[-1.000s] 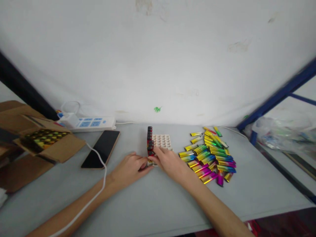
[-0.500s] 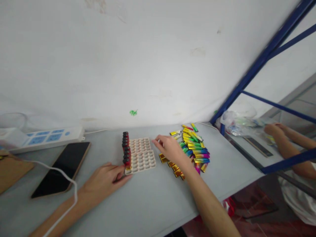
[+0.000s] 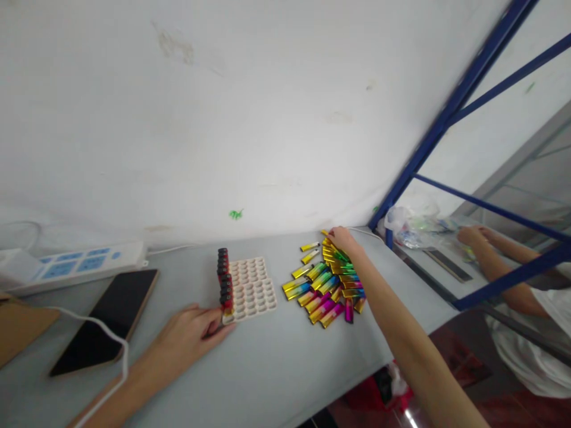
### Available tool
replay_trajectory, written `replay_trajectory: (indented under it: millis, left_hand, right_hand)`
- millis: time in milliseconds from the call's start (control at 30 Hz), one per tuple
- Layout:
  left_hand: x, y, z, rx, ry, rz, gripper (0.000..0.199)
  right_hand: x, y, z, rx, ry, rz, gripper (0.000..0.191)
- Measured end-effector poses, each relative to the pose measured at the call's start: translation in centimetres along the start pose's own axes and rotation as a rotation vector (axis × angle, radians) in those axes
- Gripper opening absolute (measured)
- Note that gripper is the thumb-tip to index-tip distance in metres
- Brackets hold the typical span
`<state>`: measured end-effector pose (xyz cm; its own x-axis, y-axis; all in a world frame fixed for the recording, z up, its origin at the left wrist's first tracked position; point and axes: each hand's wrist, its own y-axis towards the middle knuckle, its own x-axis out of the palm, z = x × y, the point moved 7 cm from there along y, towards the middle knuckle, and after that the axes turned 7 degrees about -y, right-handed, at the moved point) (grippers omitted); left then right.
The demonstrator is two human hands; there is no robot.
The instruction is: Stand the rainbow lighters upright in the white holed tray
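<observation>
A pale tray [image 3: 254, 291] with rows of round holes lies on the grey table. Along its left edge stands a row of red lighters with black tops [image 3: 225, 279]. My left hand [image 3: 196, 333] rests at the tray's near left corner, thumb and fingers around the corner and the nearest lighter. To the right is a spread pile of shiny lighters [image 3: 319, 291] in gold, green, blue and pink. My right hand [image 3: 345, 241] is at the far end of this pile, fingers bent down over it; whatever its fingertips hold is hidden.
At the left lie a black phone [image 3: 107, 318], a white power strip [image 3: 84, 264], a white cable and brown cardboard [image 3: 27, 324]. A blue metal frame [image 3: 417, 154] rises at the right; beyond it are plastic bags [image 3: 414, 226] and another person's arms [image 3: 499, 261].
My right hand has moved from between the tray and the pile to the pile's far right side. My left hand stays at the tray corner. The camera view has shifted slightly.
</observation>
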<state>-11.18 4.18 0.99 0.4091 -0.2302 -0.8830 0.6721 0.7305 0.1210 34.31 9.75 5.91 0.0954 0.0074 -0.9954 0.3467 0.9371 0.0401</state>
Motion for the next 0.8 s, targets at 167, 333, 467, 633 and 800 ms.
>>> replay_trajectory:
  millis: [167, 333, 467, 633, 800]
  left_hand:
    - [0.1, 0.0, 0.0, 0.002, 0.000, -0.012, 0.046]
    - [0.3, -0.1, -0.1, 0.005, 0.000, -0.016, 0.046]
    - [0.4, -0.2, -0.1, 0.005, -0.032, -0.003, 0.044]
    - [0.5, -0.3, -0.1, 0.016, -0.026, 0.006, 0.042]
    - [0.0, -0.5, 0.4, 0.066, -0.029, 0.036, 0.042]
  right_hand:
    - [0.5, -0.1, 0.2, -0.052, 0.157, -0.059, 0.018]
    - [-0.8, -1.6, -0.4, -0.103, 0.306, 0.022, 0.015]
    - [-3.4, -3.1, -2.4, -0.175, 0.485, 0.132, 0.031]
    - [-7.9, -6.5, -8.3, -0.369, 0.945, 0.320, 0.048]
    - [-6.8, -8.8, -14.7, -0.281, 1.452, 0.160, 0.053]
